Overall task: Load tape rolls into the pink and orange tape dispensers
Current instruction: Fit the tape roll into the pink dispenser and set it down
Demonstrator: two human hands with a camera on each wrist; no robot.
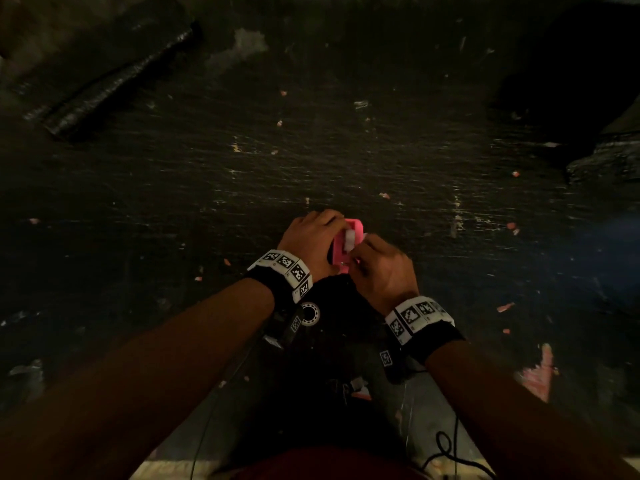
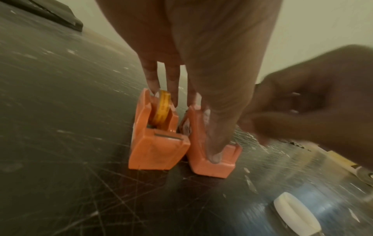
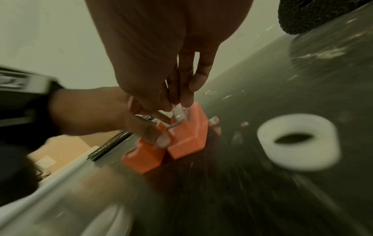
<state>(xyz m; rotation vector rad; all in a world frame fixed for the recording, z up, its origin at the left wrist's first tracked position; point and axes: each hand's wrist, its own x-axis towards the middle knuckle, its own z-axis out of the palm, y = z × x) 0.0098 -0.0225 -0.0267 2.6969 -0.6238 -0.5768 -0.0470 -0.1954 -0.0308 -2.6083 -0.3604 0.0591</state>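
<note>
The left hand point(image 2: 201, 52) steadies two dispensers standing side by side near the table's near edge: fingers on the left one point(image 2: 157, 143), which holds a yellow roll point(image 2: 162, 108), thumb down inside the right one point(image 2: 212, 153). The right hand point(image 3: 161, 63) pinches something small and white at that dispenser's top; what exactly, I cannot tell. If the pinch slips, the tape end may stick wrongly. A spare white roll point(image 3: 298, 142) lies right.

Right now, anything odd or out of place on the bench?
Mostly the litter: small pink and white scraps dot the scratched black tabletop. A spare white tape roll lies flat and loose beside the two dispensers. No damage visible on them.
</note>
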